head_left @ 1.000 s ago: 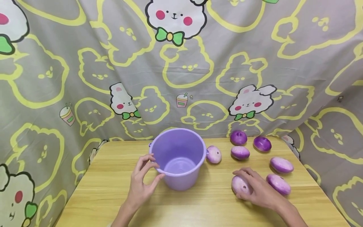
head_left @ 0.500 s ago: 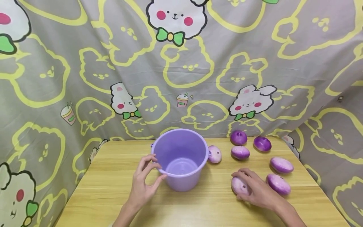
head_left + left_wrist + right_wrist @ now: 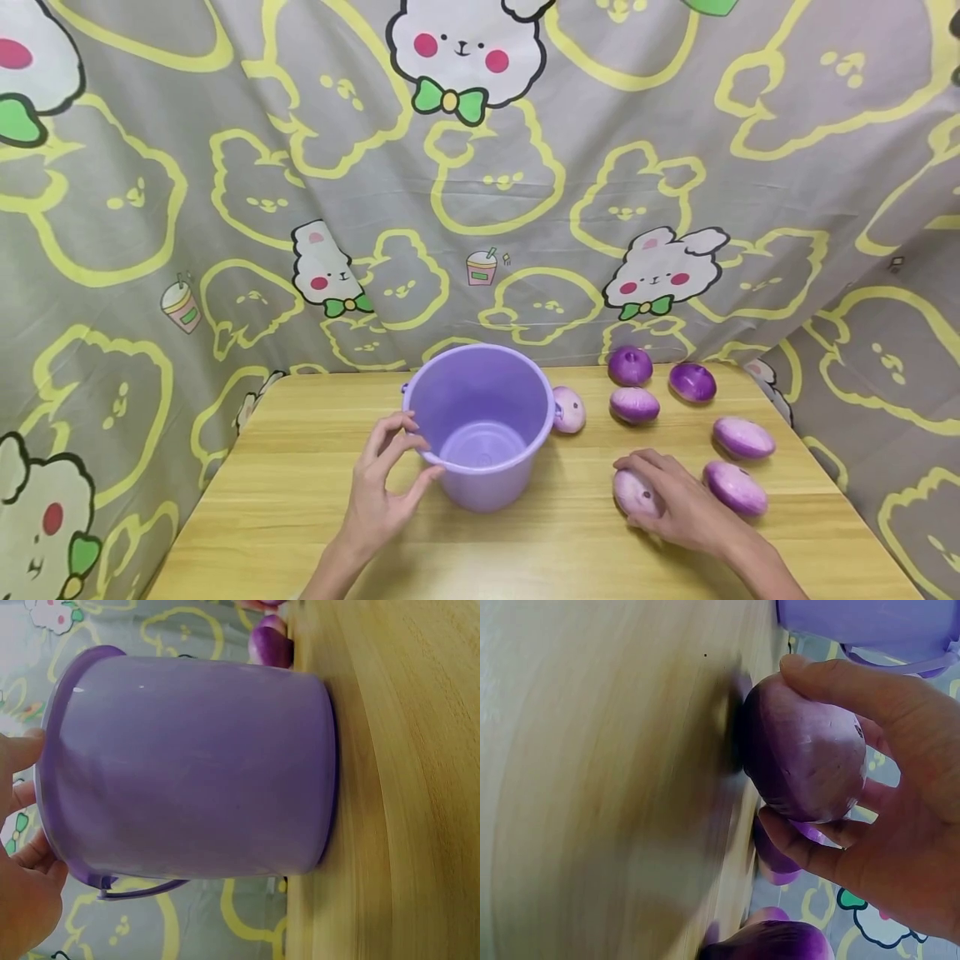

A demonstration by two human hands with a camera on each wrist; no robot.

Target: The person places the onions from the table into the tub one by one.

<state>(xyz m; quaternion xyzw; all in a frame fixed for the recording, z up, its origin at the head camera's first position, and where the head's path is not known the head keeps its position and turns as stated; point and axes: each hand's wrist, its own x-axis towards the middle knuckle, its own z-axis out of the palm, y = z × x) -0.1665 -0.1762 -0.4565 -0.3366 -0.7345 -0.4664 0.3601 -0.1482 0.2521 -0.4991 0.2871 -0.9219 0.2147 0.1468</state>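
A light purple bucket (image 3: 487, 492) stands upright on the wooden table, its open top facing up and its inside bare. My left hand (image 3: 386, 483) grips the near left of its rim, fingers and thumb curved at the edge; the left wrist view shows the fingertips on the rim, above the bucket's side wall (image 3: 195, 765). To the right of the bucket, my right hand (image 3: 678, 504) holds a purple-and-pale onion (image 3: 636, 493) from above. In the right wrist view the thumb lies on one side of this onion (image 3: 810, 750) and the fingers on the other, close over the tabletop.
One onion (image 3: 570, 410) lies against the bucket's right side. Several more lie at the right, among them a dark purple one (image 3: 630, 365) at the back and a paler one (image 3: 735, 488) beside my right hand. A patterned grey curtain (image 3: 525, 208) hangs behind the table (image 3: 300, 467).
The bucket and my left hand have shifted slightly to the right. My right hand stays in nearly the same place on the onion.
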